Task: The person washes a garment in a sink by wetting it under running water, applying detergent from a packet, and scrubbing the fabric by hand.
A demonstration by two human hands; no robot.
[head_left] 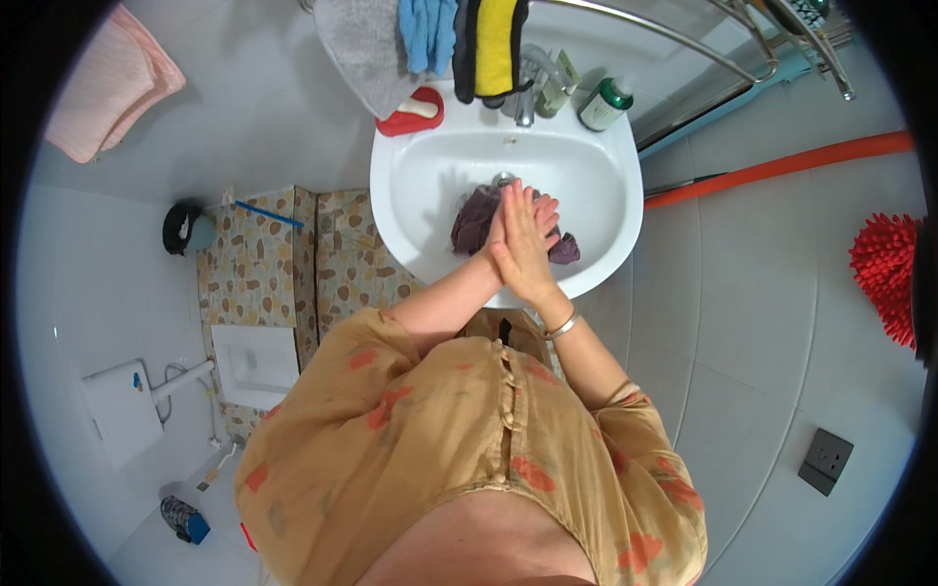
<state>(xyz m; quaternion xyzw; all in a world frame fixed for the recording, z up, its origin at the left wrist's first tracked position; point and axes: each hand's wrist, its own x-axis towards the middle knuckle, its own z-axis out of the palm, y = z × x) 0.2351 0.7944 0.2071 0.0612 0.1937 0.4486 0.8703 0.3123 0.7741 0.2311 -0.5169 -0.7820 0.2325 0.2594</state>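
Note:
My two hands are pressed palm to palm above the washbasin (pixel 611 205). My right hand (pixel 525 246), with a silver bangle on its wrist, lies on top with its fingers stretched out. Beneath it, my left hand (pixel 495 239) is partly covered; its fingers show past the right hand's far side, extended. I see no object between the palms. Below the hands, a dark purple cloth (pixel 475 220) lies crumpled and wet-looking in the bowl, partly hidden by them.
Behind the bowl stand a faucet (pixel 526 103), a green-capped bottle (pixel 606 104) and a tube (pixel 557 88). A red soap dish (pixel 410 114) with a white bar sits at the back left. Cloths, including a yellow-and-black one (pixel 491 49), hang from the metal rack (pixel 664 37).

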